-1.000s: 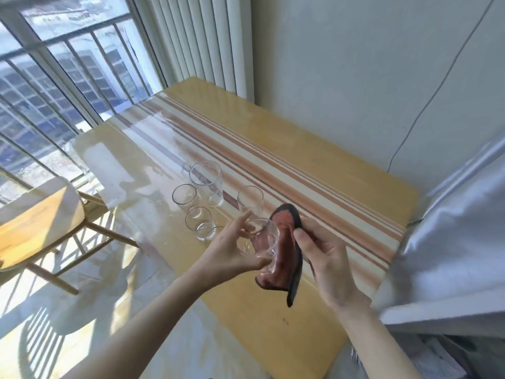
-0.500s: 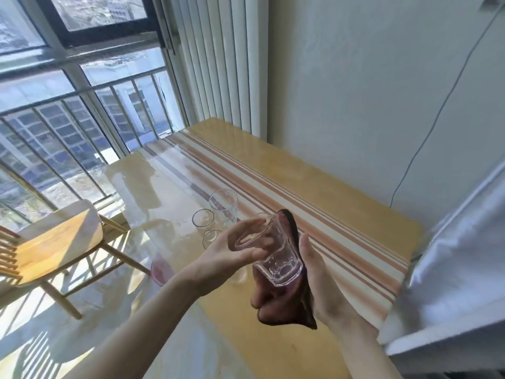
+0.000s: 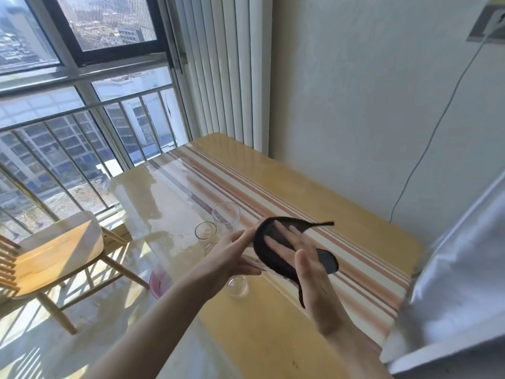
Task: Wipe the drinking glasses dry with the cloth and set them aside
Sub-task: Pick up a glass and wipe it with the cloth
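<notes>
A dark cloth (image 3: 276, 251) with a reddish side bulges between my hands above the table (image 3: 273, 337). My right hand (image 3: 303, 269) presses flat on it, fingers spread. My left hand (image 3: 232, 258) grips its left edge, where the drinking glass I am wiping is hidden under the cloth. A tall clear glass (image 3: 226, 218) and a short glass (image 3: 205, 231) stand on the table behind my left hand. Another short glass (image 3: 238, 288) stands just below it, and one more is mostly hidden by my fingers.
The wooden table has a striped runner (image 3: 341, 258) and a glossy cover. A wooden chair (image 3: 54, 255) stands to the left by the railed window. A pink round object (image 3: 161, 283) shows at the table's left edge. Pale fabric (image 3: 451, 269) hangs at the right.
The cloth has come round over the glass, which was plainly visible in my left hand before and is now covered. My head has tilted up, showing more window.
</notes>
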Demonstrator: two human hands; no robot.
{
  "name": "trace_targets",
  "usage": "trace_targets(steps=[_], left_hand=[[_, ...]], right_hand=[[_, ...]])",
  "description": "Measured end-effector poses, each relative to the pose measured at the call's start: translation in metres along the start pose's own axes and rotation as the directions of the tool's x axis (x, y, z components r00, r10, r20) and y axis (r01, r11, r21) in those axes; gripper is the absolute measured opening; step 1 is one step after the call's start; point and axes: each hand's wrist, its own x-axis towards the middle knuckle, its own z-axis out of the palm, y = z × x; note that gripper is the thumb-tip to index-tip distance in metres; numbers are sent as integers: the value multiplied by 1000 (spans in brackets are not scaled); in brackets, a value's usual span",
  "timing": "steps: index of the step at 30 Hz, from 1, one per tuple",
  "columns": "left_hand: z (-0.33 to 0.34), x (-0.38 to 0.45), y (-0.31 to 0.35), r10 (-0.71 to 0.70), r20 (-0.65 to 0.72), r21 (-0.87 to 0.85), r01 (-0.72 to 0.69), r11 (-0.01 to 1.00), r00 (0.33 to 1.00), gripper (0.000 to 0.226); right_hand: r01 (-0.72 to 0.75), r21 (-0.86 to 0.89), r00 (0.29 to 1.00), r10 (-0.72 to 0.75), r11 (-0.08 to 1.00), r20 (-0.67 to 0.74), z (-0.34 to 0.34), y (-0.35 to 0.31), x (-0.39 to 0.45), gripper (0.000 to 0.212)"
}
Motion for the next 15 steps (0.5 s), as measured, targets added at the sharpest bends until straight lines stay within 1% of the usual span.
trace_targets(steps=[1,2,3,4,5,6,7,8,10,15], left_hand=[[-1,0,-1,6,1,-14,-6,1000,1000,77],[-2,1,-2,21,10,-20,-21,1000,1000,70],[-2,0,-3,38,34,-31,-36,999,999,61],[-1,0,-2,52,66,-48,-49,998,996,53],[-1,-1,-1,58,95,-63,-52,997,994,47],[-1,-2,0,60,113,-69,-52,996,992,43],[-1,-2,0,56,117,-75,-47,996,992,44],[-3,-2,-2,54,115,-79,-45,996,992,47],[-7,-2,-5,70,136,-104,-56,993,988,53],[-17,-3,-16,167,194,-224,-122,967,967,48]], right_hand=[[-22,119,1000,24,993,-14,-2,-3,0,51],[-40,210,998,48,977,-36,-4,-6,1,41],[-53,258,997,67,965,-44,-5,-9,2,29],[-57,243,997,70,968,-45,-6,-11,4,24],[-42,163,998,50,986,-42,-5,-11,6,28],[-22,44,999,23,999,-25,-5,-11,8,37],[-16,-65,1000,15,998,-7,-4,-9,11,47],[-31,-123,1000,31,992,-1,-3,-8,14,54],[-90,-101,996,91,991,9,-3,-6,19,62],[-177,-45,983,179,983,45,-10,-4,29,64]])
